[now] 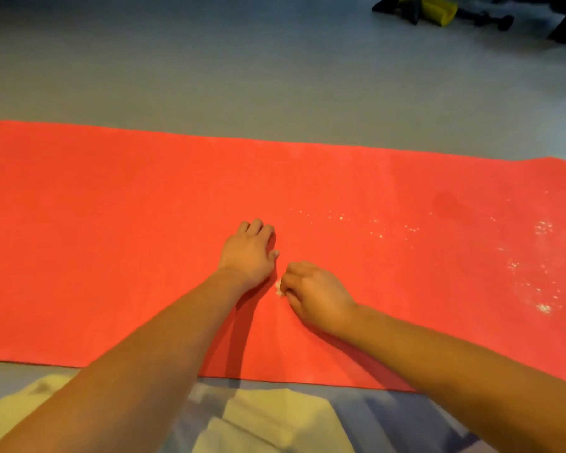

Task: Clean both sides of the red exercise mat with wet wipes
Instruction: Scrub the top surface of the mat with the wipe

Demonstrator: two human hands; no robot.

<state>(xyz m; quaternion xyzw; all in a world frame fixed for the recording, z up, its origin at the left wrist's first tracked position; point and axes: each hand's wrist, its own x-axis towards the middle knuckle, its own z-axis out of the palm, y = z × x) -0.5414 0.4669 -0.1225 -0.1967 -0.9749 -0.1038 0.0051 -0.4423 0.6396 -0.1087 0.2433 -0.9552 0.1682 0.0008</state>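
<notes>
— Two hands are down; what is each doing?
— The right hand (317,294) is curled round a small white wet wipe (279,287) and presses it onto the red exercise mat (111,223) near its middle. The left hand (247,250) rests on the mat just beside it, fingers bent, holding nothing I can see.
— Which step?
— Wiping the upward face, I judge. The mat lies flat on the grey floor (242,76), and white specks (543,227) dot its right end.
— And next?
— Probably sweeping the wipe toward those specks while the left hand braces the mat against rucking. Flipping should wait until this face is done.
— Anything else?
— Yellow and dark gear (435,8) lies well beyond the mat's far edge.
</notes>
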